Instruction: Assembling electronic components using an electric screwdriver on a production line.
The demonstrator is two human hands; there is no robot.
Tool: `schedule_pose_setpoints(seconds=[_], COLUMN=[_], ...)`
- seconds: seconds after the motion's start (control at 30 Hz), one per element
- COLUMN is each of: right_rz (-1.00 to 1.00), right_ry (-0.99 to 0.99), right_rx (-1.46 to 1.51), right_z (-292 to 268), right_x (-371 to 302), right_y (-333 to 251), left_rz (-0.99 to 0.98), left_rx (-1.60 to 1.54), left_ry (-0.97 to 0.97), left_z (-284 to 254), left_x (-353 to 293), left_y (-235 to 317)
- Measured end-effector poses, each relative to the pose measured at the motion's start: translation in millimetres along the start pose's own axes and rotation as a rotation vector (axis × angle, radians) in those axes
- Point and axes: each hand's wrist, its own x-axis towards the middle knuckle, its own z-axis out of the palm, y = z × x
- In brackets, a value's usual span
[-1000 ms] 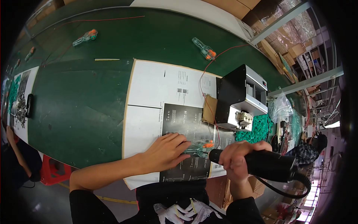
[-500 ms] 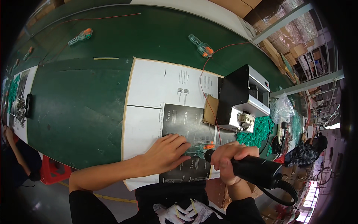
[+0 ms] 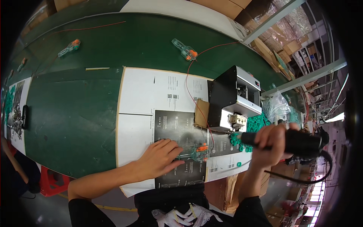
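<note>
My left hand (image 3: 162,157) rests on the printed sheet, its fingers and thumb closed around the narrow end of a see-through teal plastic device (image 3: 199,152) with orange parts inside. The device lies flat on the sheet. In my right hand (image 3: 270,145) is a black electric screwdriver (image 3: 302,143), held level with its tip pointing left. That tip is in front of a black and silver box-shaped machine (image 3: 236,102), beside its small metal block (image 3: 237,120). It is apart from the device, and I cannot tell whether it touches the block.
Green plastic rings (image 3: 257,123) are heaped right of the machine, with a clear plastic bag (image 3: 277,106) behind. Cardboard (image 3: 202,113) leans on the machine. Similar devices (image 3: 185,50) lie along the green table (image 3: 75,121), one with a red wire. The screwdriver's cable (image 3: 298,180) hangs below my right wrist.
My right hand has drawn the screwdriver away from the device and moved it right, to the machine's front. My left hand stays on the device. The whole view has shifted slightly.
</note>
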Motion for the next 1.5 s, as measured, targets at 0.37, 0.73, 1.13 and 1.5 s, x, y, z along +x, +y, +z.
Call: schedule_pose_setpoints(seconds=[0.37, 0.73, 1.13, 1.5], right_rz=[0.145, 0.203, 0.189, 0.21], right_ry=[-0.002, -0.356, -0.404, -0.295], right_rx=[-0.113, 0.046, -0.05, 0.025], right_z=[-3, 75, 80, 86], right_x=[6, -78, -87, -73], right_y=[11, 11, 18, 2], left_rz=[-0.057, 0.009, 0.017, 0.015], left_rx=[-0.013, 0.014, 0.022, -0.227], left_ry=[-0.034, 0.0, -0.02, 0.09], left_z=[-6, 0, -2, -5], left_x=[-3, -6, -7, -3], left_y=[-3, -7, -7, -7])
